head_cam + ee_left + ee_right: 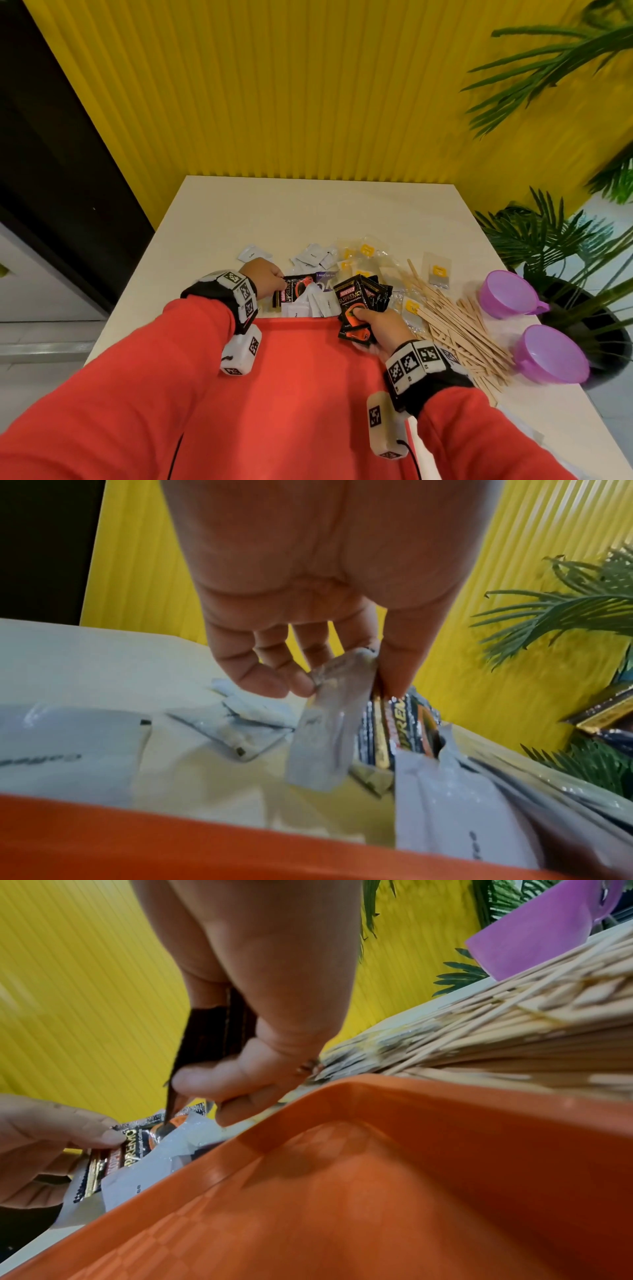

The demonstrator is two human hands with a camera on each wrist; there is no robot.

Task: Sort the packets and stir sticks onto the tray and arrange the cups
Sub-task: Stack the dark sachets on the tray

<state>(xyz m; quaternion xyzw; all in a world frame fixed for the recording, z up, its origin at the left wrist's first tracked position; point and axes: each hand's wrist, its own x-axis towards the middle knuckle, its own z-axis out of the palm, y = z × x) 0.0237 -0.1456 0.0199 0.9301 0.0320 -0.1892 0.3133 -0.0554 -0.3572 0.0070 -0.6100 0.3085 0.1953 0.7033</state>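
Cream table (pixel 212 219) bears two purple cups (pixel 507 296); left hand (pixel 265 277) pinches one black packet (pixel 297 287); right hand (pixel 378 325) clamps several black packets (pixel 356 301)

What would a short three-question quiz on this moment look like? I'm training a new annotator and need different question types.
1. True or false: both purple cups stand on the orange tray.
2. What does the right hand hold? A) stir sticks B) black coffee packets C) a cup
3. Fill in: the left hand pinches a black ____.

Key: 1 false, they stand on the table beside the stir sticks; 2 B; 3 packet.
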